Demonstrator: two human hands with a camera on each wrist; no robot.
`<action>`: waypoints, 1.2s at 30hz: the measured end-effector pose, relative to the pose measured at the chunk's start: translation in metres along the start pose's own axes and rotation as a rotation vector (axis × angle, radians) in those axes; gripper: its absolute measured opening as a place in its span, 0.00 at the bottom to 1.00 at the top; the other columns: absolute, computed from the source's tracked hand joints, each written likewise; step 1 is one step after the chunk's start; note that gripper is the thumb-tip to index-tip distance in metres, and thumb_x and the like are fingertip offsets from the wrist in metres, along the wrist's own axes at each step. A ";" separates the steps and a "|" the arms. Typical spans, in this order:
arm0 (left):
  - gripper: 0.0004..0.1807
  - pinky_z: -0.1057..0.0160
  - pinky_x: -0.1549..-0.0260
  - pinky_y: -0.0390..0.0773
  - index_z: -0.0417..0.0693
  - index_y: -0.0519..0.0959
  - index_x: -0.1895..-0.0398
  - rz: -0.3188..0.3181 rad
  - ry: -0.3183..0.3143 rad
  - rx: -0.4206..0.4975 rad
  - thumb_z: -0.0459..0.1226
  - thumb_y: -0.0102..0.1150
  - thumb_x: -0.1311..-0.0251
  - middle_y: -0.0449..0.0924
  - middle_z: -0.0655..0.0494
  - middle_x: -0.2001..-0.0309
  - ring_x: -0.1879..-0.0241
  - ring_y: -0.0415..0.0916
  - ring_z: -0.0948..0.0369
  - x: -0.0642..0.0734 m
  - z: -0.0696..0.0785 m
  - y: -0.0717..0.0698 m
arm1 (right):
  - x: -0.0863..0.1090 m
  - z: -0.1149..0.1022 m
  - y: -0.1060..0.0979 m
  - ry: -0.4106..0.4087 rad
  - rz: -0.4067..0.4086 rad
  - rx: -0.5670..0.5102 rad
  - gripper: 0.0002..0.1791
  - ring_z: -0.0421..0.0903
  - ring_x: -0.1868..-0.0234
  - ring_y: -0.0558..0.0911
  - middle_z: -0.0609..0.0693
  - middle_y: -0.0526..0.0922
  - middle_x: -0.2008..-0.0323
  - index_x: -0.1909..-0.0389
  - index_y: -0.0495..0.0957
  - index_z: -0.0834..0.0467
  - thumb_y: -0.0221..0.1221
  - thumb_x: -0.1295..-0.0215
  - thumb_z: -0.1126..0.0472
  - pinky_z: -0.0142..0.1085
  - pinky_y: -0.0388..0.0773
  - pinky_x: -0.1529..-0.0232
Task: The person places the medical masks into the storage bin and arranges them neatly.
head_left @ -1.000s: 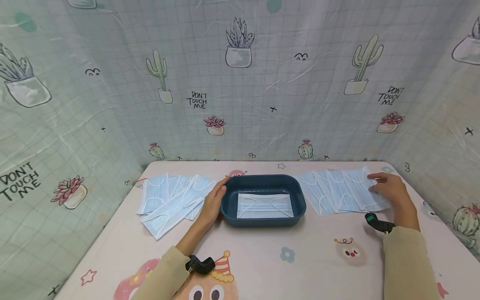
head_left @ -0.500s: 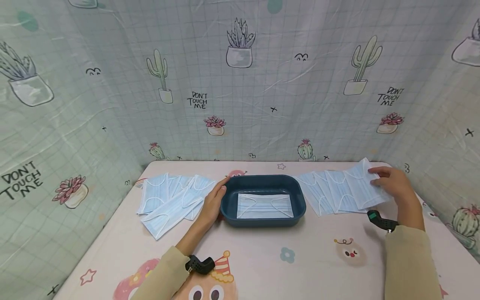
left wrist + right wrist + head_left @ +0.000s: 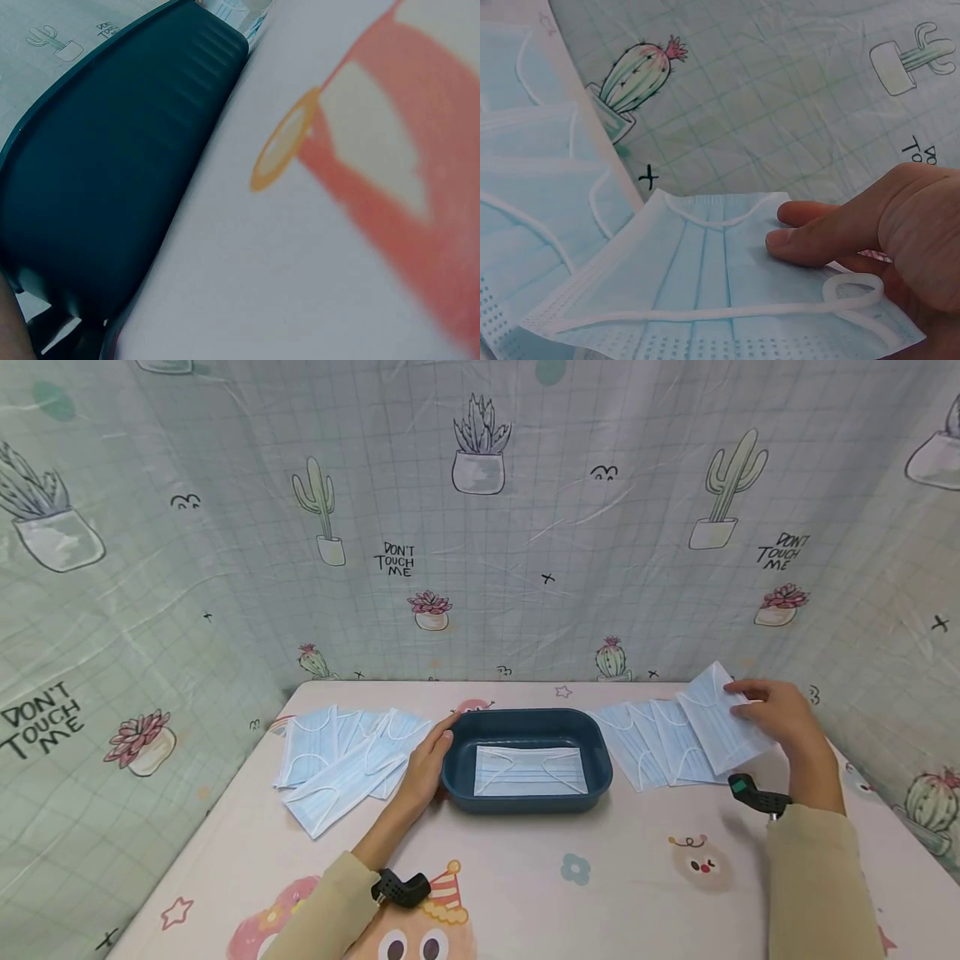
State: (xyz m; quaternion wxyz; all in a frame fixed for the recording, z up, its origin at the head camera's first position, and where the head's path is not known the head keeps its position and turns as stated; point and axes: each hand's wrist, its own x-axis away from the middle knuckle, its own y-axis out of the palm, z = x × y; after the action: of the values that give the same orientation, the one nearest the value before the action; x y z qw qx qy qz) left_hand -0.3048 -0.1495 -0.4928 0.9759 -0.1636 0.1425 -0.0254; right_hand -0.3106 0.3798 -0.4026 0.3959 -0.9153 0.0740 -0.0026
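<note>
A light blue face mask point(image 3: 716, 718) is pinched along its right edge by my right hand point(image 3: 780, 717), tilted up above the other masks on the right. In the right wrist view the thumb point(image 3: 784, 241) lies over the mask point(image 3: 697, 270), whose white ear loops show. My left hand point(image 3: 426, 766) rests along the left side of a dark blue rectangular bin point(image 3: 525, 806), fingers extended, tips at the rim. One mask point(image 3: 529, 772) lies flat inside the bin. The left wrist view shows the bin's outer wall point(image 3: 127, 135) up close.
Several overlapping masks point(image 3: 345, 752) lie left of the bin. More masks point(image 3: 637, 743) are fanned out to its right, under and beside the lifted one. A patterned cloth point(image 3: 510, 860) covers the table. Behind it hangs a cactus-print curtain point(image 3: 555, 527).
My right hand has raised the rightmost mask off the fanned group and moved it slightly up and left, tilting it. The left hand and the bin have stayed in place.
</note>
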 end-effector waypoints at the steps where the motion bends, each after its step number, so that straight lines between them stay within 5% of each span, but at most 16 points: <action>1: 0.25 0.42 0.21 0.56 0.60 0.68 0.23 0.001 -0.006 0.002 0.49 0.41 0.19 0.66 0.57 0.22 0.20 0.59 0.51 0.000 0.000 0.000 | 0.000 -0.002 -0.001 -0.011 -0.002 0.004 0.26 0.72 0.41 0.70 0.79 0.62 0.30 0.31 0.70 0.69 0.55 0.28 0.66 0.47 0.83 0.52; 4: 0.25 0.42 0.21 0.56 0.60 0.69 0.23 0.003 -0.015 0.010 0.49 0.41 0.19 0.66 0.57 0.22 0.20 0.59 0.51 0.000 0.000 0.000 | 0.001 -0.008 -0.001 -0.033 -0.007 0.011 0.26 0.71 0.43 0.71 0.78 0.63 0.31 0.31 0.71 0.69 0.56 0.28 0.66 0.38 0.79 0.56; 14: 0.25 0.41 0.22 0.57 0.62 0.69 0.23 0.001 -0.014 0.013 0.48 0.41 0.19 0.66 0.57 0.22 0.21 0.59 0.50 0.000 0.000 0.000 | 0.004 -0.020 0.001 -0.054 -0.003 0.017 0.25 0.70 0.44 0.73 0.77 0.66 0.33 0.32 0.72 0.68 0.56 0.28 0.65 0.41 0.82 0.55; 26: 0.26 0.43 0.21 0.56 0.57 0.68 0.23 0.005 0.002 -0.001 0.48 0.40 0.18 0.67 0.57 0.23 0.21 0.60 0.52 0.000 0.000 0.000 | 0.003 -0.033 0.006 -0.097 -0.004 -0.037 0.24 0.67 0.43 0.74 0.75 0.65 0.30 0.31 0.72 0.65 0.57 0.26 0.63 0.20 0.72 0.66; 36: 0.25 0.42 0.20 0.53 0.55 0.68 0.23 0.003 0.005 0.025 0.46 0.41 0.18 0.67 0.54 0.23 0.20 0.59 0.50 0.003 0.004 0.000 | 0.006 -0.046 0.004 -0.131 -0.015 -0.084 0.25 0.62 0.46 0.75 0.73 0.67 0.29 0.30 0.71 0.64 0.57 0.24 0.60 0.21 0.76 0.65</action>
State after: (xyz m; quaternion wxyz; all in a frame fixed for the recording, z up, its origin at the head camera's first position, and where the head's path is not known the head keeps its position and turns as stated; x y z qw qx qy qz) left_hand -0.3011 -0.1480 -0.4897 0.9776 -0.1509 0.1446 -0.0260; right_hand -0.3082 0.3433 -0.3743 0.3611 -0.9299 0.0411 0.0574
